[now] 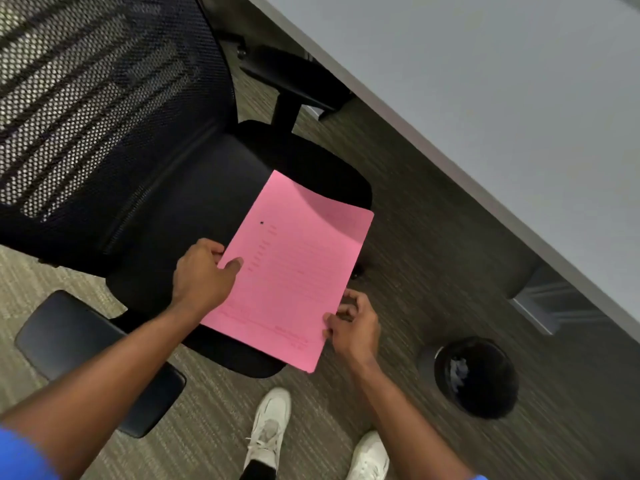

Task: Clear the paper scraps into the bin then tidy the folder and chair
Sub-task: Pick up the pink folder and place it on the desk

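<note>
My hands are apart, both clamped on the pink folder (pixel 291 268) over the black chair (pixel 194 209) seat: left hand (pixel 204 271) at its 9 o'clock edge, right hand (pixel 353 323) at the 5 o'clock corner. The bin (pixel 476 375), holding paper scraps (pixel 457 372), stands on the carpet at 4 o'clock, under the table (pixel 485 81) edge.

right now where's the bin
In the head view, lower right: the black bin stands on the carpet below the desk, right of the right hand.
</note>
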Tool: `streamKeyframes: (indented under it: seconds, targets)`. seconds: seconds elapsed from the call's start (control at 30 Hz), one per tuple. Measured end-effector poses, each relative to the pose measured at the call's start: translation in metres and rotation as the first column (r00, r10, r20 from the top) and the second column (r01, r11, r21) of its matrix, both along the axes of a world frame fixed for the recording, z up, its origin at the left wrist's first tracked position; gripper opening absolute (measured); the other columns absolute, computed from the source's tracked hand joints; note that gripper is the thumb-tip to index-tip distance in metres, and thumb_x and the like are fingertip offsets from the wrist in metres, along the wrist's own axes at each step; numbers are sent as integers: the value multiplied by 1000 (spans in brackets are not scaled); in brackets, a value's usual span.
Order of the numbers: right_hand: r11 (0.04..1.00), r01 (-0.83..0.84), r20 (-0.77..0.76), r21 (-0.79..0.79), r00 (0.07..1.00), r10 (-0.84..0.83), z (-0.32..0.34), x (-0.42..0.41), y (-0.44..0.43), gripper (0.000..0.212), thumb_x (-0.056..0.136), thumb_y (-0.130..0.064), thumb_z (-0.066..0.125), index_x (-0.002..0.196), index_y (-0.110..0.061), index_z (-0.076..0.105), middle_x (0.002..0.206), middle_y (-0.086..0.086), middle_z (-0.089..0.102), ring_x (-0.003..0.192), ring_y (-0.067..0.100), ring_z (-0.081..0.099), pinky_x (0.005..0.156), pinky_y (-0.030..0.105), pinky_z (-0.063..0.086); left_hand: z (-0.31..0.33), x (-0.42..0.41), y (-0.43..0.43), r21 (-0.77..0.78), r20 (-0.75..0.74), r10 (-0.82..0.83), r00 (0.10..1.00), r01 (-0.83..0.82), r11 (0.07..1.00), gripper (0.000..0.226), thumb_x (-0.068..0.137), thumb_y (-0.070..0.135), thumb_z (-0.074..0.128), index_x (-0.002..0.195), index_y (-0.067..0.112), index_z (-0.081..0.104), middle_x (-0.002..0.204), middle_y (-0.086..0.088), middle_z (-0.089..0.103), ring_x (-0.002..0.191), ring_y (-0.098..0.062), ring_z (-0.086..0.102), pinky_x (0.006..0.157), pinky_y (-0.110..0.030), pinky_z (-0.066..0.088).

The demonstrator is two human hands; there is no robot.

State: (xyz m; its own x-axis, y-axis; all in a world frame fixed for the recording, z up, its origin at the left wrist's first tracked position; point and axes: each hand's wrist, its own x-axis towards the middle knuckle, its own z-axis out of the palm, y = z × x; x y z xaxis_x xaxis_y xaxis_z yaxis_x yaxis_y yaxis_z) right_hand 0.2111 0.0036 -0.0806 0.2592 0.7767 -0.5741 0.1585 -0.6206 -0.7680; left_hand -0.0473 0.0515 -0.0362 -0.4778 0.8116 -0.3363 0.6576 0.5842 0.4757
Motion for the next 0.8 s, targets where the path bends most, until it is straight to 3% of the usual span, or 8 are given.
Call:
streamKeyframes:
  seconds: [0.1,0.27,0.43,0.57,0.67,0.8]
  targets:
    - [999,-25,-4,32,1000,25,14,29,-17,43,90,6,73,118,-25,64,84,1,76,64,10,72,50,28,57,12,18,-28,30,45,-20,999,18,999,35,91,38,80,115,17,66,110,-1,71,97,-21,68,81,-38,55]
    - [995,-53,-6,84,999,53,47,72,-41,48,89,10,69,116,-30,68,85,2,77,71,15,71,54,28,57,30,47,-65,34,90,-5,996,2,999,35,92,39,80,116,15,70,106,0,74,95,-21,71,88,-44,60]
    - [989,-88,20,122,996,87,89,102,-54,48,92,6,71,116,-36,67,95,-4,78,84,12,76,60,25,62,54,74,-82,146,136,52,989,-72,987,23,93,33,79,109,18,74,98,5,75,85,-10,70,76,-36,57]
    - [979,-113,53,169,993,106,128,125,-55,45,95,0,72,124,-33,63,106,-9,75,95,-3,73,64,22,64,84,93,-83,220,221,99,970,-149,964,12,95,30,77,104,22,77,89,16,73,83,-1,68,67,-24,51]
    - [971,-118,64,207,992,107,158,142,-56,46,96,-3,72,128,-35,63,112,-11,73,98,4,74,73,30,68,113,110,-83,274,273,117,955,-193,942,9,94,30,78,101,25,74,89,16,73,84,-2,69,65,-20,49]
    - [955,-135,92,265,989,114,196,163,-60,50,96,-7,72,132,-38,59,119,-18,67,102,5,73,77,24,64,153,137,-92,335,320,96,943,-207,919,18,88,31,83,101,30,70,92,16,73,83,-4,70,65,-20,50]
